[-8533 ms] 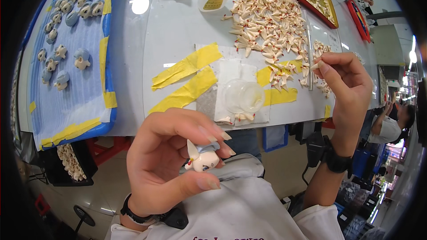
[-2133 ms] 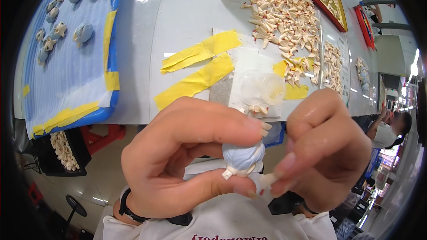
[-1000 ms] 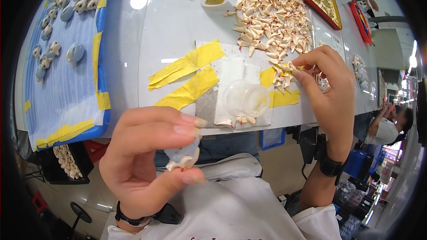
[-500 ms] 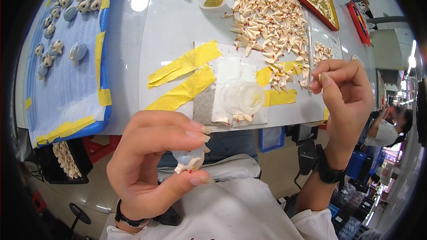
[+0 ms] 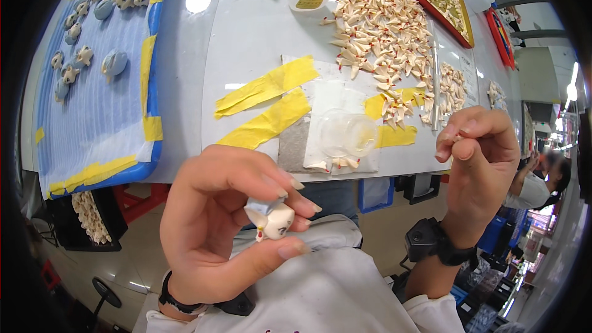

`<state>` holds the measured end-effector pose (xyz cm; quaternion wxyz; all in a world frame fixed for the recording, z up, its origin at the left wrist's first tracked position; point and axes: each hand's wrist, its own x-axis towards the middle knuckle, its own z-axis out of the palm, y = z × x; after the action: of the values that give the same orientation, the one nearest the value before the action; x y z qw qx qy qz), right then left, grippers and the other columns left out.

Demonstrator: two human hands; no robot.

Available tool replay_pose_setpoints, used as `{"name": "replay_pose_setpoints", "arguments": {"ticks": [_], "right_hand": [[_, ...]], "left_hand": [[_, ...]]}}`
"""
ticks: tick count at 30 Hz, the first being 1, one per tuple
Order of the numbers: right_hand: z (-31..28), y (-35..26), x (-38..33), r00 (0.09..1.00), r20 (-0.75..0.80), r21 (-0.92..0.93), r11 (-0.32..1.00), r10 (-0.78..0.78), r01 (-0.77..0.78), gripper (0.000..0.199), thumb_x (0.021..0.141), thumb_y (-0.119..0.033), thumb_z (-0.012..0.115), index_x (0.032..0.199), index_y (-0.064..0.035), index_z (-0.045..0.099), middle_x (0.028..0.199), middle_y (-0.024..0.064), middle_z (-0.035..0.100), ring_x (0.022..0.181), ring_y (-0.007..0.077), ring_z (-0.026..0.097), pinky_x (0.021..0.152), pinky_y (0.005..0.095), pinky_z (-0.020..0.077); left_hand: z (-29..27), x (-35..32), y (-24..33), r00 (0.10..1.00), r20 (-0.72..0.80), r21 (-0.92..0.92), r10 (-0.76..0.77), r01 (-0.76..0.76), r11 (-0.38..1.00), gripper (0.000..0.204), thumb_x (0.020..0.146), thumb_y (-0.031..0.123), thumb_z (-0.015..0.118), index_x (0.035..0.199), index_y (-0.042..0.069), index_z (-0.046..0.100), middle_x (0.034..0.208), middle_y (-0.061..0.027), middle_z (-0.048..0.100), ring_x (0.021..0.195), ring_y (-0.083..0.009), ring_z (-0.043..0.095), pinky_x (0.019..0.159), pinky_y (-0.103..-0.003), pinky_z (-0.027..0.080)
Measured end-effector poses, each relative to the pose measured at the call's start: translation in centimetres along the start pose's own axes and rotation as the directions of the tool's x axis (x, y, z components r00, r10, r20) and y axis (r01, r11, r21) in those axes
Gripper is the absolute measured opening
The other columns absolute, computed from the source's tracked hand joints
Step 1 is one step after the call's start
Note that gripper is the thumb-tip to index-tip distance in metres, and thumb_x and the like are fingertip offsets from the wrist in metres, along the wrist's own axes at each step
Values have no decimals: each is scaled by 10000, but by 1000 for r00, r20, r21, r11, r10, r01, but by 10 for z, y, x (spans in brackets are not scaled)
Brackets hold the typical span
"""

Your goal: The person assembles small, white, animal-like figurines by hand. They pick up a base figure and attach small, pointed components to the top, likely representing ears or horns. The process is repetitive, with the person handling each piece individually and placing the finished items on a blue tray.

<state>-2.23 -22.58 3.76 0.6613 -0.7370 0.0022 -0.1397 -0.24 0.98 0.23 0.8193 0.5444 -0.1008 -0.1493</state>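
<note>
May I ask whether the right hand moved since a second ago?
Yes: relative to the clear container, the right hand moved rightward and lower in view.

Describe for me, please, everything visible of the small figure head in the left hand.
The small figure head is cream, smooth and slightly glossy, like plastic or resin, with a blue-grey part on top. A pointed, ear-like part rises at picture left, red and yellow spots below it. A dark eye shows on the face. The left hand grips it, thumb below, fingers above, partly covering it, off the table.
</note>
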Motion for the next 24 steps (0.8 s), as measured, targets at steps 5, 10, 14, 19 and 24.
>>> {"name": "replay_pose_setpoints", "arguments": {"ticks": [5,10,14,19,24], "right_hand": [[22,-1,0,997,-74,-212,977,-12,-4,180,740,-80,663,837,-2,533,807,118,570,696,165,550,611,238,454],[34,1,2,991,-1,-375,918,-136,125,144,714,48,632,817,21,535,825,122,570,747,173,555,695,256,455],[41,3,3,968,114,-495,832,-222,249,147,680,82,626,798,31,555,812,111,562,747,175,541,703,264,435],[50,-1,2,931,233,-708,607,-282,361,168,609,97,636,743,9,585,760,99,553,712,173,519,653,256,409],[53,-9,6,900,328,-767,475,-287,431,177,581,99,640,724,8,587,731,99,550,692,170,510,629,249,399]], "left_hand": [[-22,14,-3,921,335,270,200,-297,916,356,635,35,708,913,19,487,934,-150,491,799,-229,568,668,-284,484],[-12,3,-2,984,174,122,46,-68,990,283,630,40,707,849,18,529,952,-160,488,814,-249,560,745,-331,460],[-21,10,-7,928,338,196,157,-233,953,234,631,34,708,804,13,552,973,-167,477,823,-254,557,733,-331,469],[-26,13,-8,903,399,196,157,-252,948,253,643,25,710,839,-4,552,991,-169,457,814,-254,566,694,-331,501],[-5,4,-1,990,137,-8,-28,29,1000,381,635,58,743,931,-16,517,1003,-183,448,740,-279,608,597,-295,531]]}}
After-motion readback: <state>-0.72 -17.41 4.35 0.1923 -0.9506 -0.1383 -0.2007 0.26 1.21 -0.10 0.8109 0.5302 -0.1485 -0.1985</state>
